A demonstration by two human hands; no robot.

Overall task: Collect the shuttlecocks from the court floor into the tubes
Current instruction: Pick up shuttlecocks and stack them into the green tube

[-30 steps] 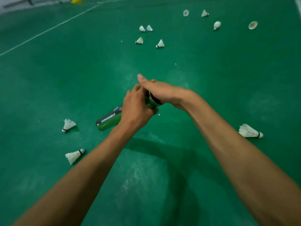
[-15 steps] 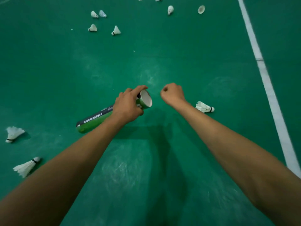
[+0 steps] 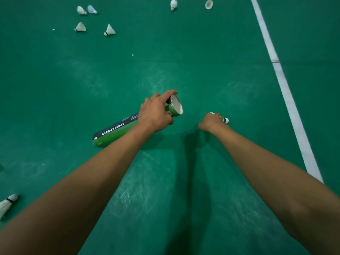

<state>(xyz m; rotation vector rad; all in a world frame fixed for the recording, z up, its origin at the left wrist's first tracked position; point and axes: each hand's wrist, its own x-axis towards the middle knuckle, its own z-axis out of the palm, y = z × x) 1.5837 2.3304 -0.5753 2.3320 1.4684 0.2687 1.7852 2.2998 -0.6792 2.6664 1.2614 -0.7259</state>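
Green court floor (image 3: 184, 52), scuffed pale in patches, with a white line (image 3: 283, 85) running down the right of the frame. Centre frame, the left hand (image 3: 156, 113) is wrapped round the green tube (image 3: 114, 132) just behind its open mouth, fingers curled over the top and thumb underneath, and the mouth points right towards the other hand. Right of centre, the right hand (image 3: 211, 122) is down on a shuttlecock (image 3: 226, 120), fingers curled over the feathers with only the cork tip poking out to the right; whether it has left the floor yet, I cannot tell. To do this well, I'd say pinch lightly at the skirt so the feathers don't crush, turn the cork to lead, and bring it straight across to that waiting mouth while the left hand keeps the tube steady and tilted. Plenty left to gather: a cluster (image 3: 109, 30) of four in the upper left, two more (image 3: 173, 4) at the top edge, and one (image 3: 6, 205) at the lower left. Against half a second ago, the right hand was a loose fist hanging beside the tube mouth with the shuttlecock lying free to its right; now it has dropped onto it, while the left hand's hold on the tube looks unchanged.
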